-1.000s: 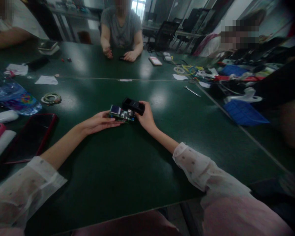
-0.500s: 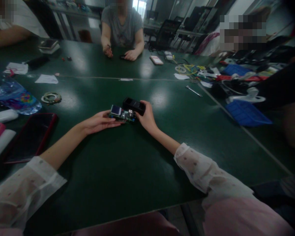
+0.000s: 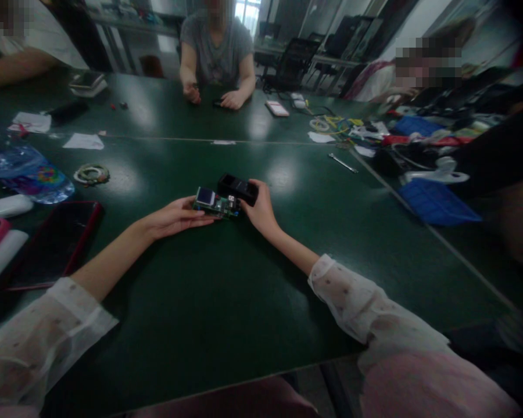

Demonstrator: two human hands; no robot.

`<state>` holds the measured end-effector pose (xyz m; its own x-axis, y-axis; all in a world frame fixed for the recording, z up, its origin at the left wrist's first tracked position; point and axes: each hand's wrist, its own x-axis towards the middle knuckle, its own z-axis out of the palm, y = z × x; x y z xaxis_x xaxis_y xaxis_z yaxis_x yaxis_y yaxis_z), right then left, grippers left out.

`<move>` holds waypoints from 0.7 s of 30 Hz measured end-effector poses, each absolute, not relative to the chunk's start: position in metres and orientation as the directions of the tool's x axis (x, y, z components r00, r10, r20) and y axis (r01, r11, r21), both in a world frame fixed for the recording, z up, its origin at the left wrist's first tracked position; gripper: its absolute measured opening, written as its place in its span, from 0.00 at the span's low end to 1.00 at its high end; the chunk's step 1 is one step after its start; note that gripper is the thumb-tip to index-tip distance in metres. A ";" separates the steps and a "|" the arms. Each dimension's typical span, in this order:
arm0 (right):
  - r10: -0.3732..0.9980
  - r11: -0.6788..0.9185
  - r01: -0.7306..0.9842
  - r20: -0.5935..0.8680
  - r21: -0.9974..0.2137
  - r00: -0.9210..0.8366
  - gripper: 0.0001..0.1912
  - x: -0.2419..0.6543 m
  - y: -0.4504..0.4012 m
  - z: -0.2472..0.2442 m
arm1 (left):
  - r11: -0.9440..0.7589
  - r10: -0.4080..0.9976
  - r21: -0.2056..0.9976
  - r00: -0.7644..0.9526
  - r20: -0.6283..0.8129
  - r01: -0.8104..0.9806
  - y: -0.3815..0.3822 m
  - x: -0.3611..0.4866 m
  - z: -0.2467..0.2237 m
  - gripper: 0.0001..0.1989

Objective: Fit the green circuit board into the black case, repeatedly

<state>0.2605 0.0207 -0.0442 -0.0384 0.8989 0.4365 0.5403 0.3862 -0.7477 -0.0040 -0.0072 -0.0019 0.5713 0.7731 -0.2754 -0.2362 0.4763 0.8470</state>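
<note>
so the left hand (image 3: 174, 217)'s pinching a green circuit board (image 3: 218, 204) with a little screen; right hand (image 3: 260, 209)'s gripping a black plastic case (image 3: 236, 187) just behind it, over the table (image 3: 226, 307)

One head camera looking forward and down over the table (image 3: 192, 313) from its near side, left hand (image 3: 172, 217) and right hand (image 3: 260, 209) showing midway, person (image 3: 218, 55) sitting at far side
</note>
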 end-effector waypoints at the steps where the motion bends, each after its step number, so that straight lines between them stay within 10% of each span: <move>1: 0.898 0.387 0.539 0.439 -0.748 -0.036 0.30 0.260 0.021 -0.044 | 0.476 0.774 0.847 0.570 -0.277 -0.235 -0.007 -0.004 -0.002 0.30; 21: 0.899 0.384 0.529 0.437 -0.756 -0.027 0.30 0.259 0.020 -0.043 | 0.480 0.767 0.847 0.577 -0.278 -0.229 -0.008 -0.003 0.001 0.30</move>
